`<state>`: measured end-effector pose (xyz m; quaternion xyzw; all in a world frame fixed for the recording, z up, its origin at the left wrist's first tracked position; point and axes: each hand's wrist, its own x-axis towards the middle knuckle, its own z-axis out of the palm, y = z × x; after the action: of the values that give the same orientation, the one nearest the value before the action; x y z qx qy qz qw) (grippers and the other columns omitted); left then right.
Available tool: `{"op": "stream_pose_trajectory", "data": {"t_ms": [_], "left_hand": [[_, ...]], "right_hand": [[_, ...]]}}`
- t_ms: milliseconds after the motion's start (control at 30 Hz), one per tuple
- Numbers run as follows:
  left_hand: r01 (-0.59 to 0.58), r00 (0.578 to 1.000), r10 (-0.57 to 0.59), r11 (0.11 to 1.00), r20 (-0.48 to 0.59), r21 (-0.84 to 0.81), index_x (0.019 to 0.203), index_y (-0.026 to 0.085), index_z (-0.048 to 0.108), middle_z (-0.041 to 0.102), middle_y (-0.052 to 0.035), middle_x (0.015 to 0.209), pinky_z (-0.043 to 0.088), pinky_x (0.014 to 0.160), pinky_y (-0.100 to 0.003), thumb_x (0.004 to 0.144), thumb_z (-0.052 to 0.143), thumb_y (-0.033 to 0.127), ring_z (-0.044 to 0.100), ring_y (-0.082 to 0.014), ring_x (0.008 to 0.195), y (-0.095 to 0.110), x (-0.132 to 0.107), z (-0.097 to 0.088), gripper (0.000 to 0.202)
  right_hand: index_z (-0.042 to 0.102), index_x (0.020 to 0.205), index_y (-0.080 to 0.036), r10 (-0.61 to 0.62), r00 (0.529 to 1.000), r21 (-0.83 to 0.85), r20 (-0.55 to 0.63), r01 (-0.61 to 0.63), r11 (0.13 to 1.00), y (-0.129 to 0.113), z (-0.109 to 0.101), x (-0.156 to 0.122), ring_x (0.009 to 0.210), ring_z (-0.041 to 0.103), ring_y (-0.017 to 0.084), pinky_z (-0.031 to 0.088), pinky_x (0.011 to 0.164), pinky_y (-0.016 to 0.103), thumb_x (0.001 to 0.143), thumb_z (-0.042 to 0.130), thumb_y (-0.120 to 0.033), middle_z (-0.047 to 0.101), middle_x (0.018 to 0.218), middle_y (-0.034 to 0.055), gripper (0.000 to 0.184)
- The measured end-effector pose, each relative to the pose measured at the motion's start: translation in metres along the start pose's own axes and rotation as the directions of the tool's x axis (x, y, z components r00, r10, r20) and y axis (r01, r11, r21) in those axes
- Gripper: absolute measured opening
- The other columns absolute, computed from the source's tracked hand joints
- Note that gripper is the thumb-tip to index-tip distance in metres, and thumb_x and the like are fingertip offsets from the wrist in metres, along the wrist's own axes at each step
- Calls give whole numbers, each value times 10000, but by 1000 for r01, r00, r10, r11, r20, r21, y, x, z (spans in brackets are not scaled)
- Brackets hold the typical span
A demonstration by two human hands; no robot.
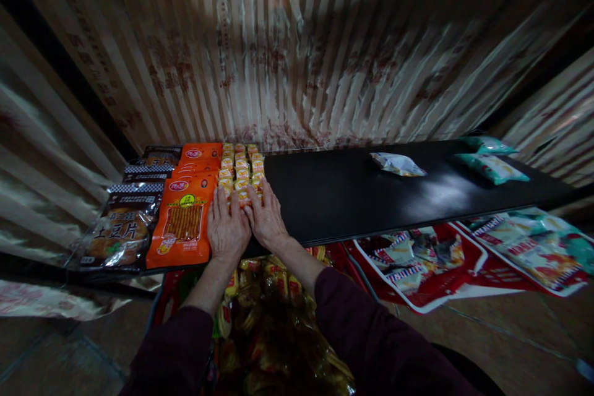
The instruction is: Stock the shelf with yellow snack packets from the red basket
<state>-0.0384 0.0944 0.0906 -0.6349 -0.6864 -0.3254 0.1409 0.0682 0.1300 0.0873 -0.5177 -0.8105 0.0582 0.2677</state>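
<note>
The left hand (229, 226) and right hand (268, 215), side by side, flat and unclenched, touch the near end of small yellow-wrapped packets (242, 171) lined up on the left part of the long black shelf (320, 198). Orange plastic snack bags (183, 223) lie just left of the packets; a crinkled white pouch (398, 164) lies well to the right.

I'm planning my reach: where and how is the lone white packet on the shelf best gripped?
Pinch the white packet across its middle, by its front and back edges, coming from above and in front, probably with the right hand, the nearer one. It lies flat on the black shelf, longer left to right, with nothing touching it.
</note>
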Motion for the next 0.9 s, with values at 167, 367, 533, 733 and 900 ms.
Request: {"op": "stream_pose_trajectory", "data": {"t_ms": [167,367,533,733,900], "left_hand": [[-6,1000,5,999,-11,-33,1265,89,515,379,-227,1435,344,1036,-517,870,398,265,340,-335,1343,-1,3,2,448],[13,1000,-14,999,-10,-37,1320,61,456,362,-236,1442,338,1049,-494,870,404,275,326,-336,1349,-4,2,4,501],[25,1000,-25,1000,-17,-17,1357,53,409,342,-237,1453,330,1057,-482,872,397,267,318,-338,1353,-5,-1,4,530],[22,1000,-22,999,-6,-37,1337,74,439,307,-225,1475,322,1058,-499,872,400,274,290,-334,1367,-5,-5,0,508],[-8,1000,8,1000,-6,-26,1325,144,469,266,-180,1506,339,1040,-520,856,422,236,239,-332,1389,-5,-7,-1,480]], "right_hand": [[349,1410,-236,1,1000,-7,-12,-1,1000,1,3,2,1403,165,307,275,1067,540,946,359,-338,135,1543,133,475],[310,1431,-221,8,1000,-18,-16,-8,1000,0,3,3,1411,149,296,266,1077,519,948,349,-342,130,1542,143,500],[250,1457,-166,13,999,-36,-29,-14,999,-3,-2,-4,1418,126,309,259,1074,523,945,351,-356,108,1535,199,556],[228,1461,-147,24,997,-12,-70,-25,1000,-3,-8,-22,1409,156,321,293,1055,531,934,362,-358,98,1536,210,584],[276,1445,-142,1,1000,10,-31,-1,1000,0,-10,-30,1411,169,301,289,1073,511,921,373,-258,167,1526,201,546]]}}
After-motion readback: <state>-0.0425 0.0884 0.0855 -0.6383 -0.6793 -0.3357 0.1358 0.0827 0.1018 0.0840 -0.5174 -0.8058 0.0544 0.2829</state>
